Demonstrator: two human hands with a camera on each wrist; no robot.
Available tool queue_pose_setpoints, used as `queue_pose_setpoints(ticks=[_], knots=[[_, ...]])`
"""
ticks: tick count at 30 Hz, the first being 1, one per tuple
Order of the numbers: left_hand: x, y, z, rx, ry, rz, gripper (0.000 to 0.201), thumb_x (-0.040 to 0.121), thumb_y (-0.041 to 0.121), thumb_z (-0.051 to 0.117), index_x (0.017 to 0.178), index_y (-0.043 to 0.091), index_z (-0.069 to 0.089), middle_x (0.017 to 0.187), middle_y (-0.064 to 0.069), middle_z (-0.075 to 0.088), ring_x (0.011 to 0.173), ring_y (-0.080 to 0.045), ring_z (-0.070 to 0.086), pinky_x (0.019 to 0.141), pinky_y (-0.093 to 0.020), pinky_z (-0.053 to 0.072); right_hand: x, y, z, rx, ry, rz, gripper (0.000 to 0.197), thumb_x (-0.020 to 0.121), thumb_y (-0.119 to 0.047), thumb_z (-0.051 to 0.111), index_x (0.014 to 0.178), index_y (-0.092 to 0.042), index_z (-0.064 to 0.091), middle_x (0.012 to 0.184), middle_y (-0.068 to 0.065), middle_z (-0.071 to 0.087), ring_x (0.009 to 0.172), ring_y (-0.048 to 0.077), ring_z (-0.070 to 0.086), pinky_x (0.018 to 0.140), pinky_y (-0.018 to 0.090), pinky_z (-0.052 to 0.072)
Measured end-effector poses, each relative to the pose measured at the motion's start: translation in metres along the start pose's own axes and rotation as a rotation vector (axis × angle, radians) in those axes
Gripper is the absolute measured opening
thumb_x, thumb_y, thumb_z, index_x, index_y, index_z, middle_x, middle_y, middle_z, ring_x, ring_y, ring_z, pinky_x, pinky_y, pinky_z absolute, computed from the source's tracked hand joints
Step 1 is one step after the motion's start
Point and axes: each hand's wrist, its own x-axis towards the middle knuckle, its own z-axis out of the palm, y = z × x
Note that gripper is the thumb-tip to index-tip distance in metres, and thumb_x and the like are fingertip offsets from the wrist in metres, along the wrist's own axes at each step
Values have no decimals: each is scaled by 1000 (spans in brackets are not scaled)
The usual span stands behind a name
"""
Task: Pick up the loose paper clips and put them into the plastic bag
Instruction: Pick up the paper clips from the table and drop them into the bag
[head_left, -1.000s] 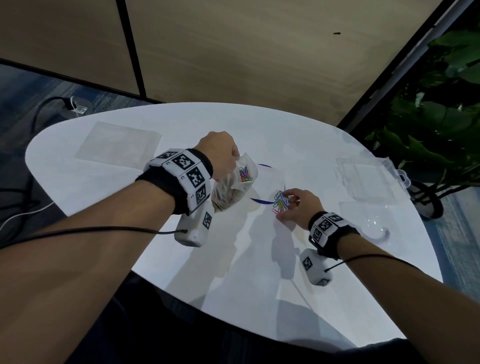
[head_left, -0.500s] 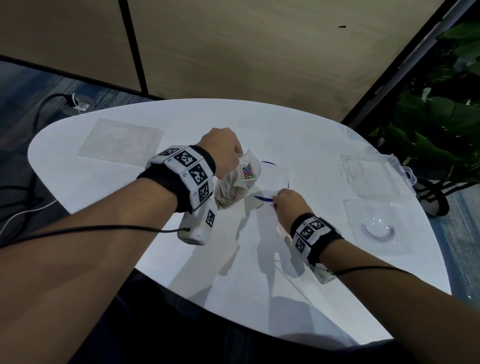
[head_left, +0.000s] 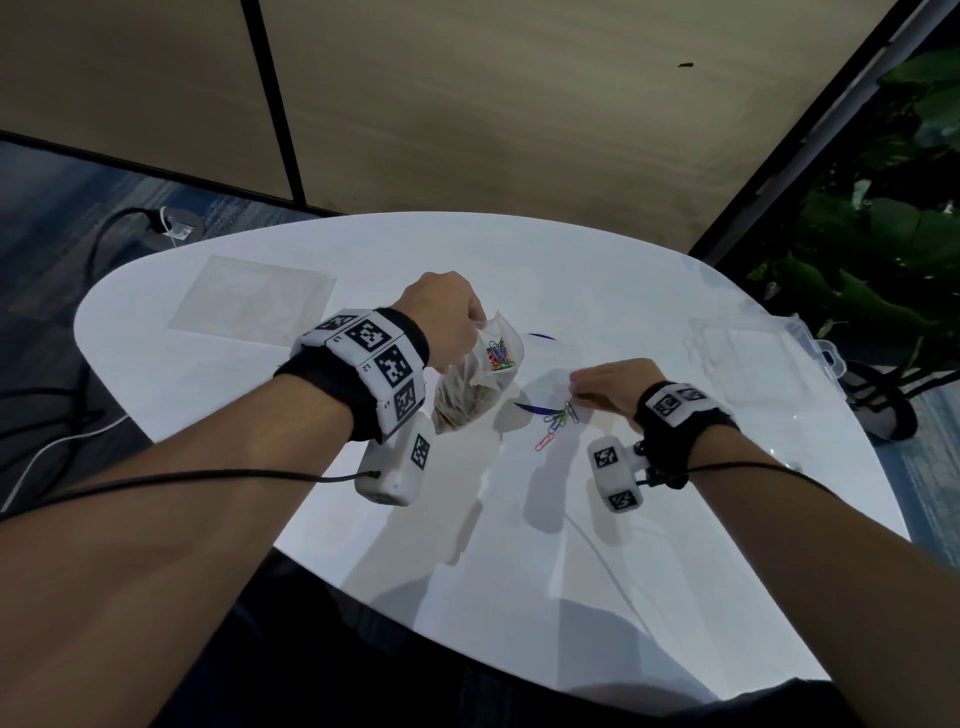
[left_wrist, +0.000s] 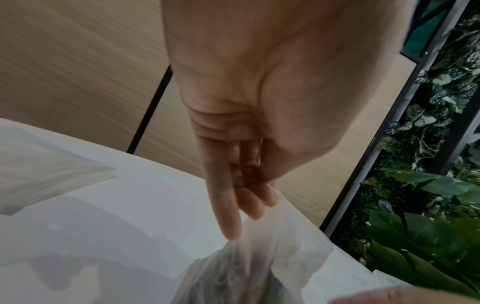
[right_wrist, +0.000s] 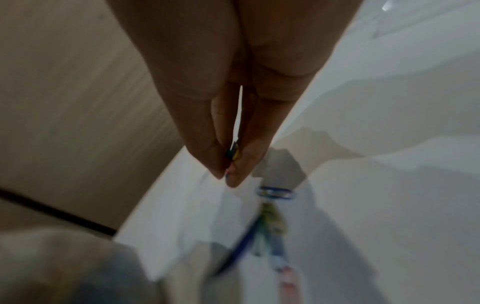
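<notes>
A: What was nearest on the worktop (head_left: 649, 597)?

B: Bare white surface, then the two wrists. The right hand (head_left: 615, 387) hovered just above the worktop, its grip pressed together: thumb and fingertips (right_wrist: 235, 176) pinched a few coloured paper clips (right_wrist: 232, 153), as the right wrist view showed, though blurred.

A: And the loose ones?

B: A small cluster of paper clips on the worktop (head_left: 558, 421) lay just under and to the near left of that grip, with a pink one trailing nearest. A dark blue strip (head_left: 530, 408) lay just beside them, toward the bag.

A: Where was the bag?

B: To the left of the right grip, close by. The left hand (head_left: 449, 325) held the plastic bag (head_left: 480, 379) up by its rim, its grip pinching the plastic between fingers (left_wrist: 228, 216) and thumb; the bag's bottom seemed to rest on the worktop. Coloured clips in the bag (head_left: 500, 357) showed through its side.

A: Farther out?

B: Beyond the left grip lay a flat clear sheet (head_left: 249, 301). Right of the right grip sat an open clear box (head_left: 753, 358). Past the worktop stood a wood wall (head_left: 493, 104) and green plants (head_left: 893, 249).
</notes>
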Motion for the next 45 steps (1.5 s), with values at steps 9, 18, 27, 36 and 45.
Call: queue_pose_setpoints(ticks=[9,18,27,36,45], knots=[[1,3,4,-2,7,-2,37,92,-3,43,116,8,69,77,-1,58,74,-33,74,68,-42,63,-61,-63,46,158,-232,-282,15,75,8,76,90,4,73,85,18,73,75,27,72,77,30,61],[1,0,0,-17,23,-12,35,92,-2,46,115,8,70,84,-7,62,73,-33,73,65,-43,63,-55,-59,41,30,-122,-474,14,81,2,73,92,-6,76,95,12,75,83,23,74,76,34,61],[3,0,1,-21,0,-21,36,91,-2,46,118,8,68,89,-11,65,73,-33,74,66,-42,63,-22,21,9,-1027,22,-360,7,83,-15,68,89,-12,66,103,13,65,96,31,66,84,32,52],[1,0,-1,-26,-7,-23,38,90,-4,45,119,7,68,91,-12,64,76,-36,73,68,-44,63,-40,52,40,-1169,-149,-693,11,78,-8,63,69,-4,59,83,9,59,73,30,56,64,31,45],[0,1,0,-18,-9,-21,36,92,-4,45,119,7,67,93,-12,63,78,-37,73,70,-44,63,-35,43,59,-1309,-106,-618,17,85,0,54,89,-6,70,96,9,66,85,29,65,72,31,52]])
